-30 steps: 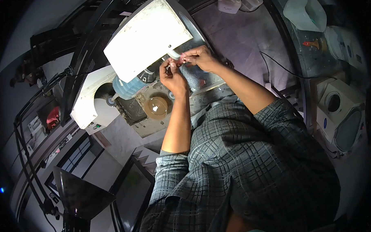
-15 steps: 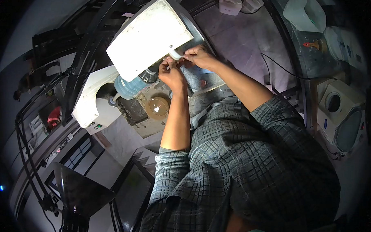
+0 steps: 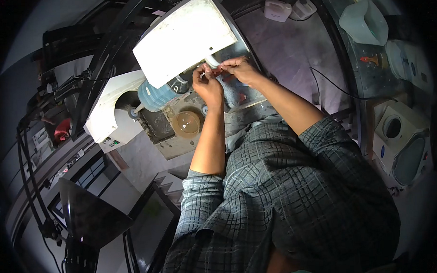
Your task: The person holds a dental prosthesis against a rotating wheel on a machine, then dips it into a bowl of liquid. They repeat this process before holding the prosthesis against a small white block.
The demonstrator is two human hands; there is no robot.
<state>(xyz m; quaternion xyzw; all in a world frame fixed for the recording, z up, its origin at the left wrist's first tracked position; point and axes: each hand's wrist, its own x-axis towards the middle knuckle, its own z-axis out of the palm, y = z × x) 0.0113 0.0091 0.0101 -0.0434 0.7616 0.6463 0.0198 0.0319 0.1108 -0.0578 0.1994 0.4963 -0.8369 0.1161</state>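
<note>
Just under the lower edge of a bright white hood panel (image 3: 184, 39), both my hands work close together. My left hand (image 3: 208, 90) is closed, thumb and fingers pinched near a white curved piece (image 3: 213, 61). From the right, my right hand (image 3: 240, 70) reaches in with its thumb and forefinger pinched at the same spot. I cannot tell what small thing lies between the fingertips. Left of my left hand are a dark round machine part (image 3: 179, 85) and a blue ribbed hose (image 3: 154, 96). Below them stands a round amber bowl (image 3: 186, 124).
A white machine housing (image 3: 116, 111) with a round opening stands at left, beside a dark recessed tray (image 3: 156, 128). A black lamp shade (image 3: 89, 215) hangs lower left. White jugs (image 3: 277, 10) stand at the back, and a beige boxy machine (image 3: 401, 142) is at right with a cable nearby.
The whole view has shifted slightly, with the panel and bench appearing a little further right. Both hands stay pinched together at the white curved piece.
</note>
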